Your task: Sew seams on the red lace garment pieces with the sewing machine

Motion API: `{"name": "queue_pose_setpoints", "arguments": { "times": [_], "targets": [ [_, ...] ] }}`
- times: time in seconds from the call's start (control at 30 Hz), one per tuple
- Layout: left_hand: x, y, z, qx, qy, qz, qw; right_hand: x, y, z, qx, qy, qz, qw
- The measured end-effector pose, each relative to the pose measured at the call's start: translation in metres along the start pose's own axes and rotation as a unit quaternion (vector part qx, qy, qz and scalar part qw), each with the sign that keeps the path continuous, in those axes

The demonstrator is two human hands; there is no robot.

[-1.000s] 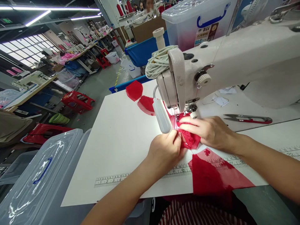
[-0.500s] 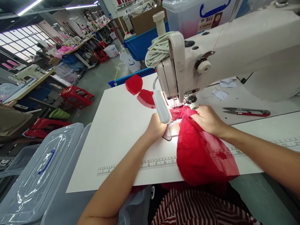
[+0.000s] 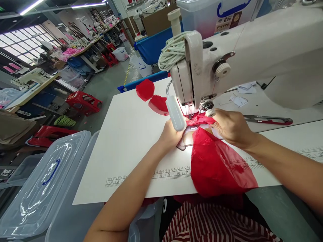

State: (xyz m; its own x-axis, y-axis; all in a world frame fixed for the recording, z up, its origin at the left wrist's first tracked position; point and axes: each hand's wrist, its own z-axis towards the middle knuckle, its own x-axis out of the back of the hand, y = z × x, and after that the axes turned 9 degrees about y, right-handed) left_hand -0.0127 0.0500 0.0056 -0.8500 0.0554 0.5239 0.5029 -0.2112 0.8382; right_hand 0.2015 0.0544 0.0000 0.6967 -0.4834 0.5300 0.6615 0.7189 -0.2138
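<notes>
Under the needle of the white sewing machine (image 3: pixel 242 57) lies a strip of red fabric (image 3: pixel 198 120), lit by a small lamp (image 3: pixel 176 113). My right hand (image 3: pixel 230 127) pinches the strip's right end, closed on it. At its left end is my left hand (image 3: pixel 171 134), with fingers closed on the fabric and partly hidden behind the lamp. In front of the strip, a larger red fabric piece (image 3: pixel 212 164), part opaque and part sheer, lies over the table's near edge. Its top edge is apart from the strip in my hands.
Two red cut pieces (image 3: pixel 145 90) lie at the table's far left. Thread snips (image 3: pixel 271 120) rest right of my right hand, near paper scraps (image 3: pixel 238 100). A ruler scale (image 3: pixel 161 174) runs along the white tabletop (image 3: pixel 121 134). A lidded clear box (image 3: pixel 45 181) stands at left.
My right hand has shifted slightly right and up, pulling the strip straighter. The larger red piece has dropped away from the strip, its gathered top now lying flat.
</notes>
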Motion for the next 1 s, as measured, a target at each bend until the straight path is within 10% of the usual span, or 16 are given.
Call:
{"name": "queue_pose_setpoints", "arguments": {
  "times": [0.17,0.37,0.53,0.77,1.0],
  "targets": [
    [0.005,0.001,0.001,-0.075,0.004,0.024,0.997,0.012,-0.002,0.007,-0.007,-0.019,-0.017,1.000],
    [-0.007,0.006,-0.009,-0.006,-0.012,0.006,1.000,0.011,-0.008,0.006,-0.043,-0.059,0.003,0.997],
    [-0.011,0.001,-0.008,-0.153,0.082,0.128,0.977,0.013,-0.006,0.004,-0.005,-0.053,0.013,0.998],
    [0.000,-0.007,-0.011,-0.303,0.032,0.261,0.916,0.016,-0.003,0.002,0.124,-0.090,-0.040,0.987],
    [0.001,-0.001,-0.011,-0.337,0.007,0.259,0.905,0.008,-0.007,-0.006,0.041,-0.135,0.024,0.990]
  ]
}}
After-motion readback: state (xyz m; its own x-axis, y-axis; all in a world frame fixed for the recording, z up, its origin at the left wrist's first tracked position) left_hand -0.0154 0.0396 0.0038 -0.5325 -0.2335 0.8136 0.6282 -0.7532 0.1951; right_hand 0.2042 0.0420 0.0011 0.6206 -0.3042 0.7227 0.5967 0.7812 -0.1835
